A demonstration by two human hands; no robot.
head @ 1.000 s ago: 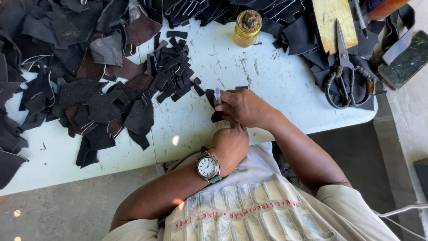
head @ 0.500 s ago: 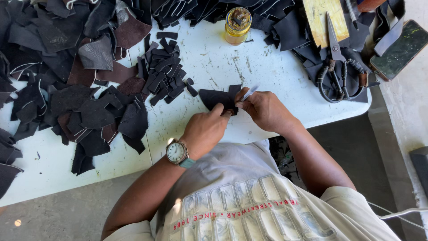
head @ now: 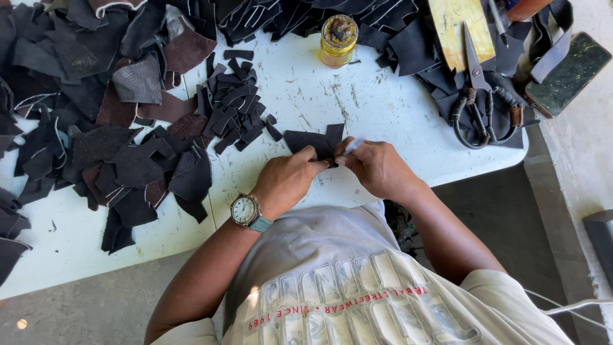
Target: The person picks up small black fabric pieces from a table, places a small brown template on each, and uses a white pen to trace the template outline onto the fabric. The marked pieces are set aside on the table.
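Head view: your left hand now pinches the dark leather piece, lifted just past both hands over the counter. Right hand closed on a pale pen-like tool at its edge; a second ago both were bunched together.

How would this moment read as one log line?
left hand: holds dark leather piece | right hand: grips pale tool at piece | white table

Bright, even daylight falls on the white worktop, which reads slightly washed out. Shadows under the dark scraps are soft and short. Small sun flecks dot the shirt and the floor at lower left. Focus is sharp throughout; edges bend slightly from the wide lens.
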